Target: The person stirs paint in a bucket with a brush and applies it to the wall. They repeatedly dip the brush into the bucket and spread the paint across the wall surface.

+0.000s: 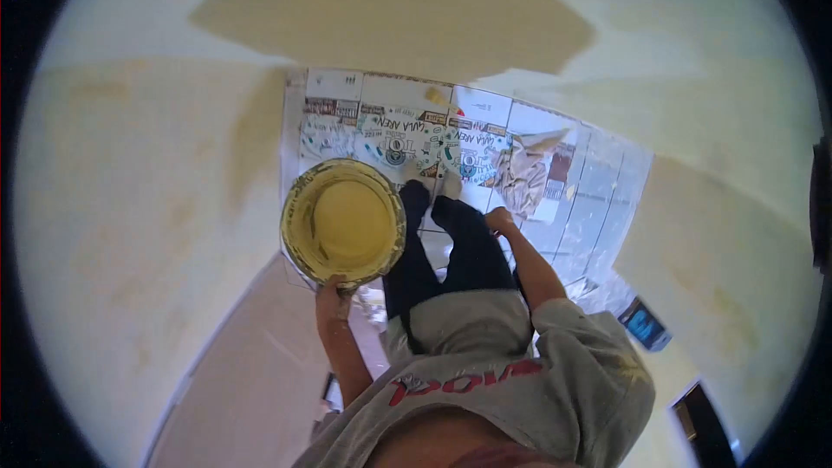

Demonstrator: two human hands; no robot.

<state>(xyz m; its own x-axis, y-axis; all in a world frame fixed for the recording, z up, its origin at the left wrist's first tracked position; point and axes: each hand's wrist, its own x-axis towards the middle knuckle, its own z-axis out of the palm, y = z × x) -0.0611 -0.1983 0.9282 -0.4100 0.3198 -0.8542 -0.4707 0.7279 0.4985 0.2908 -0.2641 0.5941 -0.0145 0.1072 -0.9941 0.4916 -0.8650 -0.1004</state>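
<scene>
A round bucket [344, 222] with a paint-smeared rim and pale yellow paint inside is at the left of centre. My left hand [334, 295] grips its near edge, the fingers closed at the rim. Beside my right thigh hangs my right hand [500, 221], its fingers curled; what they hold, if anything, is too small to make out. Ahead of my feet, the wall [399, 9] carries a large darker yellow patch with paler paint around it.
Printed cardboard sheets [394, 143] cover the tiled floor [589, 199] by my feet. A crumpled brown cloth or paper [524, 178] lies to their right. A dark box-like object with a blue face [643, 324] is at the lower right. Painted walls stand on both sides.
</scene>
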